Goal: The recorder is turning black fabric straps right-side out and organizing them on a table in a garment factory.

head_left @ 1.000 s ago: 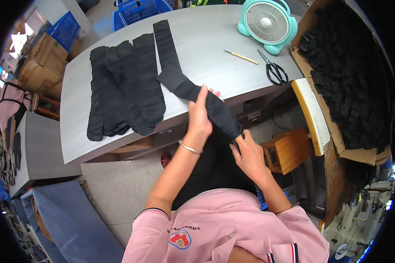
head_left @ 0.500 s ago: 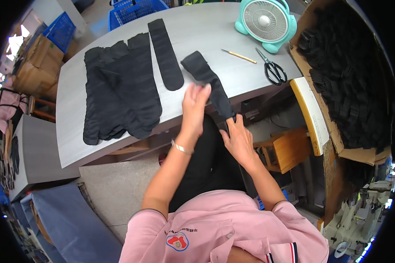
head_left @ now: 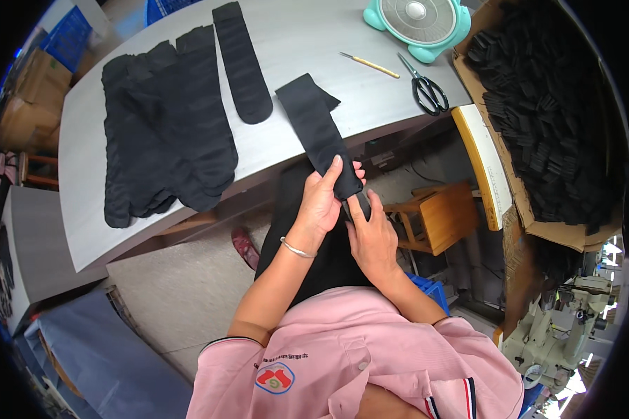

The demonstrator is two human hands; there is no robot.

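Observation:
A long black sock (head_left: 307, 112) runs over the table's front edge toward me, its far end folded back on the table. My left hand (head_left: 323, 199) is closed on its near, rounded end, thumb on top and fingers underneath. Right against that end, my right hand (head_left: 374, 234) has its bent fingers at the tip, the index finger touching it; part of this grip is hidden. To the left lies a broad stack of black socks (head_left: 168, 126) with rounded ends. One single black sock (head_left: 243, 66) lies flat beside the stack.
On the grey table (head_left: 300, 42) are a yellow-handled pointed tool (head_left: 370, 64), black-handled scissors (head_left: 428, 91) and a turquoise fan (head_left: 419, 28). At right stands a cardboard box (head_left: 552, 234) of folded black pieces. A wooden stool (head_left: 451, 220) is below the table edge.
My left hand has come down and right, from beside the sock onto its near end. The sock has shifted nearer, and its far end now lies folded aside. My view has moved slightly.

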